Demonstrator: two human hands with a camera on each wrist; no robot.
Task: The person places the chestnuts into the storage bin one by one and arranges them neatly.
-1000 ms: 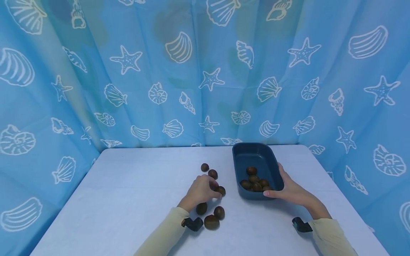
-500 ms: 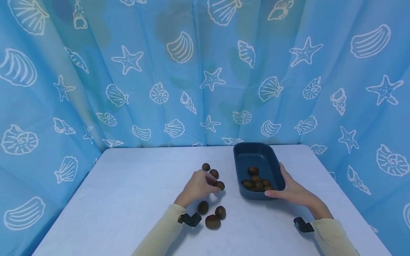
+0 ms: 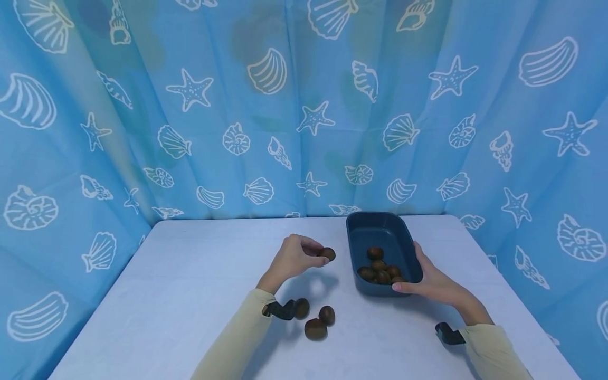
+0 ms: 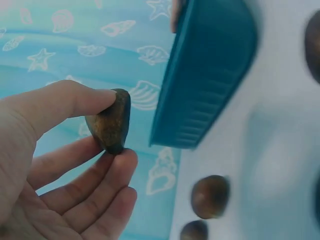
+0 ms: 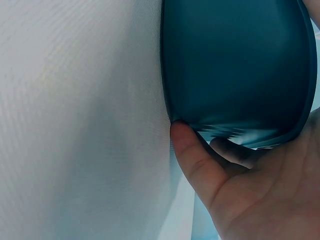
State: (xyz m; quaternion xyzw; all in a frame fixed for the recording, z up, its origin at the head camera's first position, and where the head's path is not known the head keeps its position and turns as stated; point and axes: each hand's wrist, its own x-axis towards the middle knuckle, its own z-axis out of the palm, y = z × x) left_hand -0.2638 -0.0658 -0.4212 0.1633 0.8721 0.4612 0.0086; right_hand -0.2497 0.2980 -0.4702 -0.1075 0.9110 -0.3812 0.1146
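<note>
My left hand (image 3: 296,258) pinches a brown chestnut (image 4: 112,122) between thumb and fingers, raised over the white table left of the box. A dark blue rectangular box (image 3: 375,224) stands at the right, with several chestnuts (image 3: 380,266) gathered at its near end. At its near right corner my right hand (image 3: 434,279) grips the box, thumb at the near rim and fingers along the right side. In the right wrist view the thumb (image 5: 192,155) lies against the edge of the box (image 5: 240,65).
Three loose chestnuts (image 3: 315,329) lie on the white table (image 3: 199,295) below the left wrist. Two more chestnuts (image 4: 211,196) show in the left wrist view near the box. Behind the table hangs a blue shell-print curtain (image 3: 304,158).
My left hand has picked up a chestnut from the table and lifted it away, further back. The right hand stays at the box.
</note>
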